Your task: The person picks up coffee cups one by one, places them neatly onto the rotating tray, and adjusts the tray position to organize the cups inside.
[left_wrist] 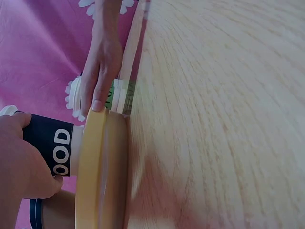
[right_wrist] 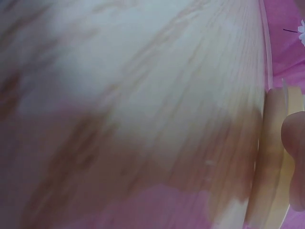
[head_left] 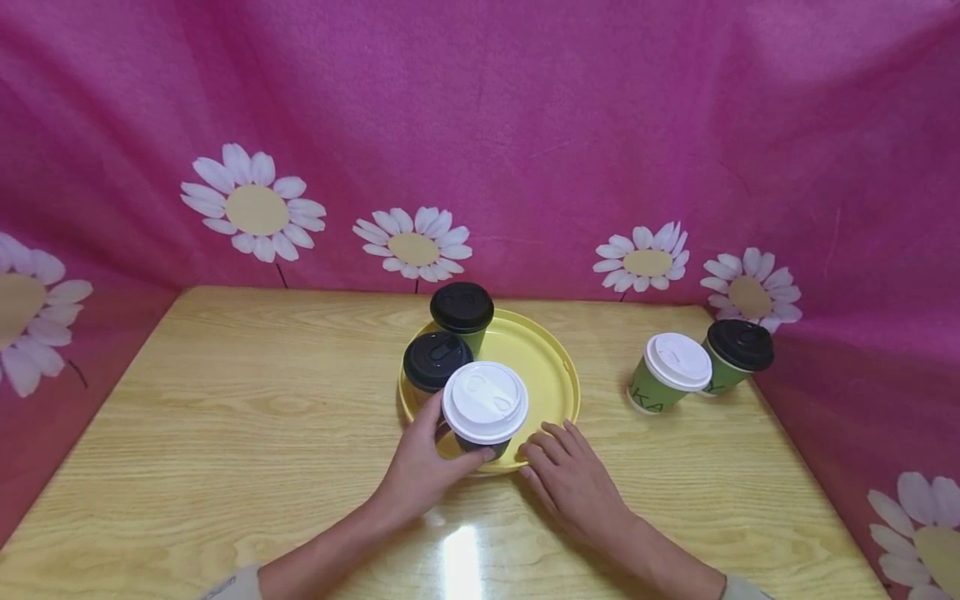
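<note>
A yellow round tray (head_left: 551,367) lies mid-table with three lidded cups on it. My left hand (head_left: 422,467) grips the nearest one, a dark cup with a white lid (head_left: 485,402), standing on the tray's front edge; the left wrist view shows the fingers (left_wrist: 24,167) wrapped round its dark sleeve (left_wrist: 55,150). Two black-lidded cups (head_left: 437,360) (head_left: 462,308) stand behind it. My right hand (head_left: 573,475) lies with straight fingers on the tray's front rim (left_wrist: 90,157); a fingertip (right_wrist: 295,136) shows against the rim in the right wrist view.
Two green cups stand on the wooden table (head_left: 247,417) at the right: one white-lidded (head_left: 671,371), one black-lidded (head_left: 735,354). A pink cloth with daisies (head_left: 480,142) closes in the back and both sides.
</note>
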